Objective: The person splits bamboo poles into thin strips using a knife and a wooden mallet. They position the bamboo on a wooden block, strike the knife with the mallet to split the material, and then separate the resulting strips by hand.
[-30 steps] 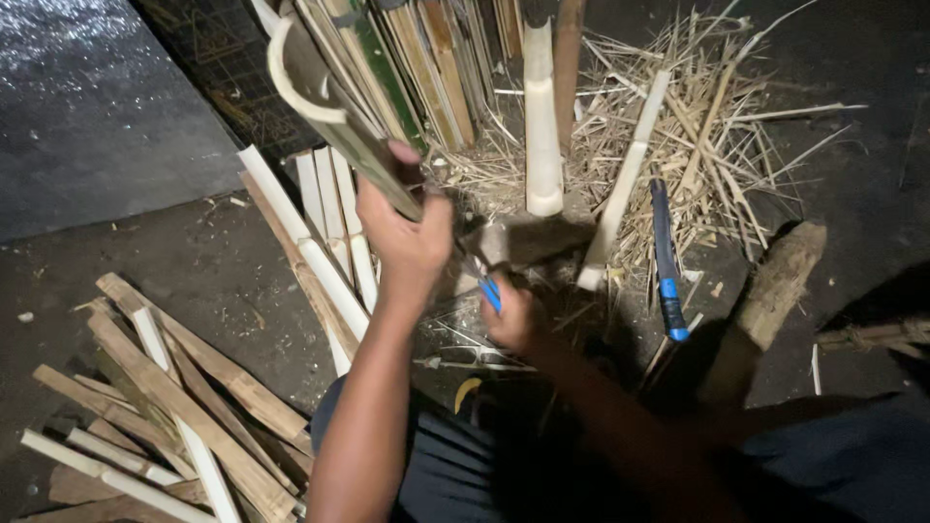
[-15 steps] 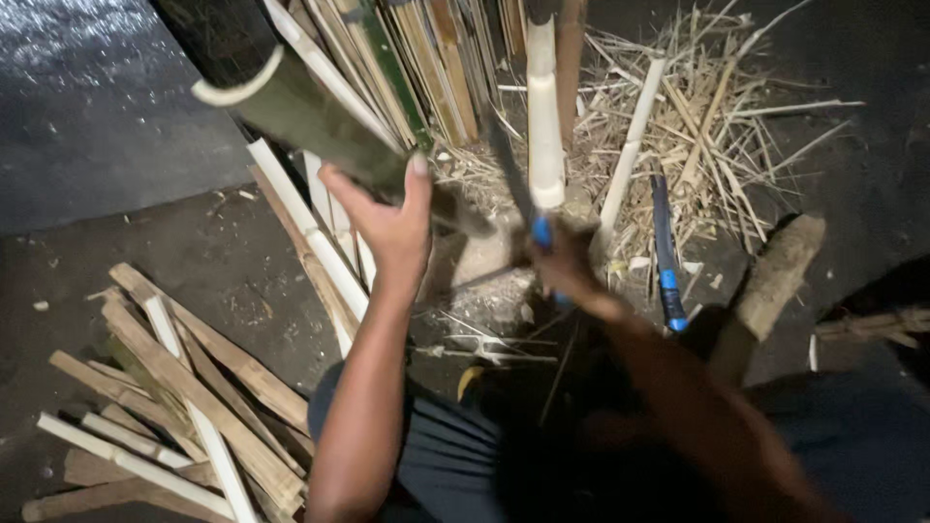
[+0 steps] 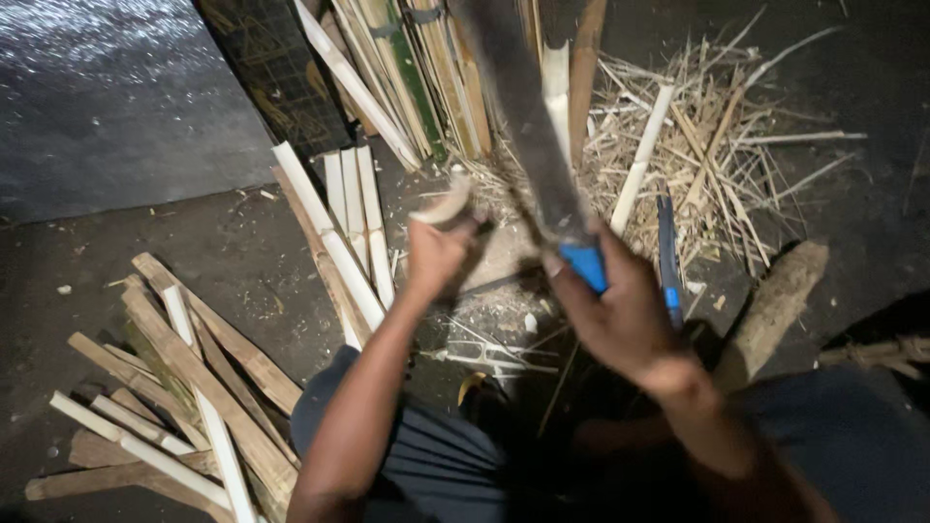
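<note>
Dark dirt floor [image 3: 145, 242], seen from my head. Split bamboo slats [image 3: 184, 387] lie heaped to the left of my knees; a bundle of upright bamboo strips [image 3: 426, 68] leans beyond my hands, with dry shavings [image 3: 717, 145] to its right and a short log [image 3: 775, 300] below those. My right hand [image 3: 620, 315] is clenched round the blue handle [image 3: 584, 263] of a long dark blade [image 3: 528, 126], raised and blurred, pointing towards the bundle. My left hand [image 3: 436, 254], just left of the handle, pinches a short pale bamboo piece [image 3: 444, 205] at its upper end. A second blue-handled tool [image 3: 666, 247] stands just right of my right hand
</note>
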